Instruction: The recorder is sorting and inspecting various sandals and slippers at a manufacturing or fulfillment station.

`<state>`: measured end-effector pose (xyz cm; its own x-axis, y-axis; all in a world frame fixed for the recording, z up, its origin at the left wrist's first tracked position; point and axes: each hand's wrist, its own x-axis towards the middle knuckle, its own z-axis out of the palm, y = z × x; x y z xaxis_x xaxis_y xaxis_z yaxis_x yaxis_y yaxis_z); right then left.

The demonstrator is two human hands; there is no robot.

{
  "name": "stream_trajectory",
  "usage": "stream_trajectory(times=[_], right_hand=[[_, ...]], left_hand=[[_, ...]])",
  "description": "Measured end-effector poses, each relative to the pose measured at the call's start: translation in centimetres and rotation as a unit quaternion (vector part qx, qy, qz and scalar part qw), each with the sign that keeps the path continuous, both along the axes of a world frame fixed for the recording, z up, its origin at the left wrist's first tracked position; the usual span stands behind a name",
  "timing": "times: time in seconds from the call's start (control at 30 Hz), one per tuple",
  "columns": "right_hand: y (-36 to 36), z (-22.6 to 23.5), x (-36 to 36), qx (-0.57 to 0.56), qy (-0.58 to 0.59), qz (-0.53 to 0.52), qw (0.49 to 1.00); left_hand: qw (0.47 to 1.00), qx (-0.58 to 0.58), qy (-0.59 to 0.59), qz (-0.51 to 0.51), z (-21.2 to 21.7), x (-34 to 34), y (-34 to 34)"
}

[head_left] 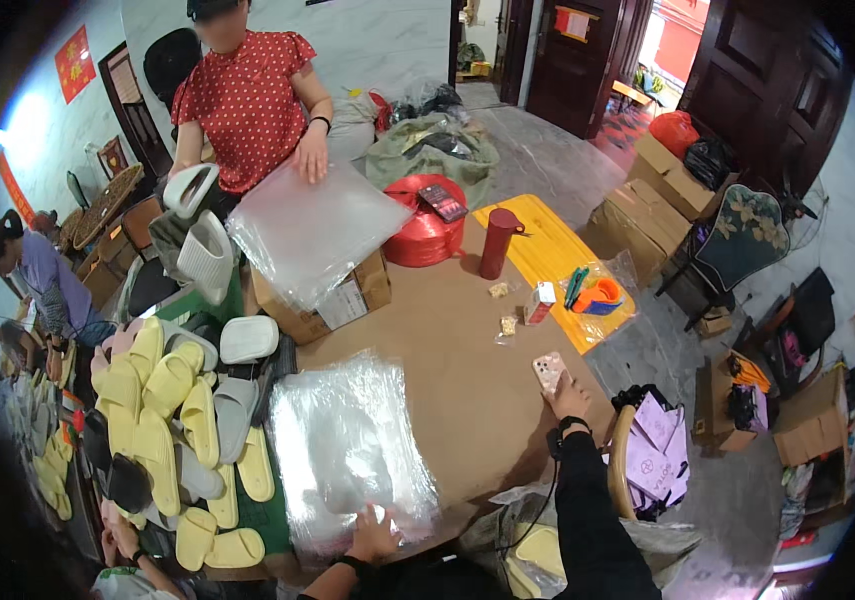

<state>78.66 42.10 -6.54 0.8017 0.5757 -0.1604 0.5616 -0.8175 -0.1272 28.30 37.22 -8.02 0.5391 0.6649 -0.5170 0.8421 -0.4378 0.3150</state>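
My left hand (376,535) lies with fingers spread on the near edge of a stack of clear plastic bags (343,450) on the brown table. Farther right, my right hand (570,398) has its fingers around the lower end of a phone (549,370) in a patterned pale case, which is at the tabletop. Left of the bags is a heap of yellow, grey and white slippers (158,440). Across the table, a person (248,110) in a red dotted top has one hand on another stack of clear bags (313,230) and holds a pale slipper (191,190) in the other.
A red twine roll (426,235) with a dark pack on it, a red flask (499,245), a small box (540,303) and a yellow board (558,250) stand toward the back. Cardboard boxes (648,225) and a chair (728,250) are at right. Other people work at left.
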Motion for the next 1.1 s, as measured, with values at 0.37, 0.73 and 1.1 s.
stream_trajectory(times=[0.37, 0.73, 1.1], right_hand=[[1.0, 0.9, -1.7, 0.08, -0.009, 0.08, 0.994], [-0.4, 16.2, -11.1, 0.448, 0.854, -0.018, 0.265], [-1.1, 17.7, -14.2, 0.372, 0.897, 0.046, 0.233]], left_hand=[[0.998, 0.022, 0.046, -0.027, -1.3, -0.6, -0.6], [0.999, 0.003, 0.046, 0.001, 2.0, 1.0, 0.0], [0.998, -0.023, 0.05, 0.013, 3.2, 1.5, -0.3]])
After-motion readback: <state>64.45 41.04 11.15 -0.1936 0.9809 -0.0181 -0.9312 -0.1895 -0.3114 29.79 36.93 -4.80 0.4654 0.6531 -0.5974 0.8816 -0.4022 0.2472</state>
